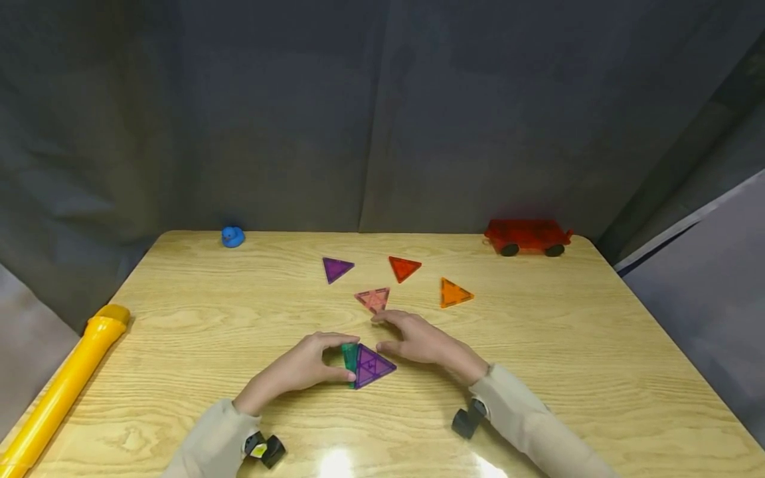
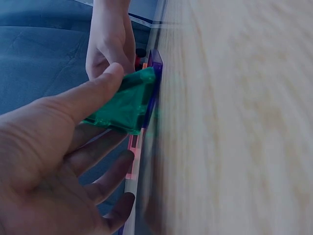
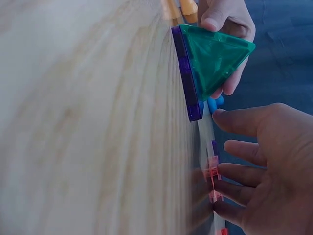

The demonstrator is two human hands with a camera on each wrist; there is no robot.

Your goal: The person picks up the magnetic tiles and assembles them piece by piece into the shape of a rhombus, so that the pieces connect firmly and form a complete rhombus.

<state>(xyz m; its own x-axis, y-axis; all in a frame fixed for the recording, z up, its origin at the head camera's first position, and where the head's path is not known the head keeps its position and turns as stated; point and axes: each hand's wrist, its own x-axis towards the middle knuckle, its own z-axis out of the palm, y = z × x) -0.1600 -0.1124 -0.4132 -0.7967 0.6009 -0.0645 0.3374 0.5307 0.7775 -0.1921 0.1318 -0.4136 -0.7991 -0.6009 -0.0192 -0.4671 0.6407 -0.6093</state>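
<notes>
My left hand (image 1: pixel 306 364) pinches a green triangular magnetic tile (image 3: pixel 215 58) between thumb and fingers. The green tile stands upright, its lower edge along one side of a purple triangular tile (image 1: pixel 373 366) lying flat on the table. To the right, my right hand (image 1: pixel 421 340) is low over the tabletop with fingers extended and nothing between them. Its thumb points toward the purple tile, and its fingertips overlap the near corner of a pink triangular tile (image 1: pixel 373 297) in the head view.
Farther back lie a second purple triangle (image 1: pixel 337 269), a red triangle (image 1: pixel 404 268) and an orange triangle (image 1: pixel 455 293). At the table's back edge are a blue toy duck (image 1: pixel 232 236) and a red wheeled cart (image 1: pixel 527 235). A yellow tube (image 1: pixel 66 388) lies along the left edge.
</notes>
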